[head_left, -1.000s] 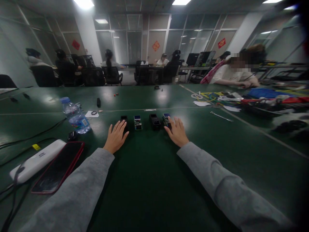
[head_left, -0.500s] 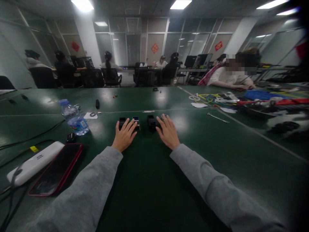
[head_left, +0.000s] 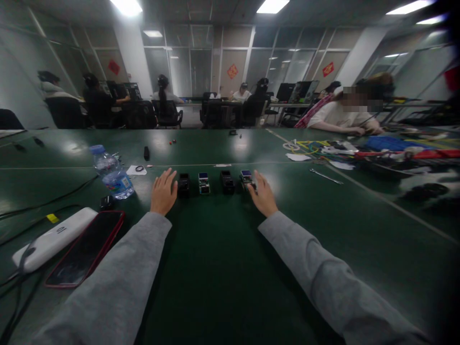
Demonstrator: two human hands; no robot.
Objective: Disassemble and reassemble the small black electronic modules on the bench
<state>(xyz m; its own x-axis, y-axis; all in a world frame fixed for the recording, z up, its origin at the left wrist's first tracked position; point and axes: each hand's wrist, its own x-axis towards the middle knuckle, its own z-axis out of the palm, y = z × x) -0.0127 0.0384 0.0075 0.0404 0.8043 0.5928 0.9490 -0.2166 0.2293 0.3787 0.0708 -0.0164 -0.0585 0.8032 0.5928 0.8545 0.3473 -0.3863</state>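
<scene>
Several small blocks stand in a row on the green table (head_left: 230, 268): a black block (head_left: 184, 183), a blue-topped block (head_left: 204, 182), another black block (head_left: 227, 181) and a second blue-topped block (head_left: 247, 178). My left hand (head_left: 163, 192) lies flat with fingers stretched out just left of the row, beside the first black block. My right hand (head_left: 263, 194) lies flat at the row's right end, its fingers against the last blue-topped block. Neither hand holds anything. Both arms wear grey sleeves.
A water bottle (head_left: 112, 172) lies at the left, with a red-cased phone (head_left: 86, 249), a white power bank (head_left: 50, 239) and cables nearer me. A person (head_left: 345, 115) works at the far right amid cables and tools (head_left: 359, 148). Other people sit at desks behind.
Both hands were over the blocks half a second ago; they have spread apart to the two ends of the row, uncovering all the blocks.
</scene>
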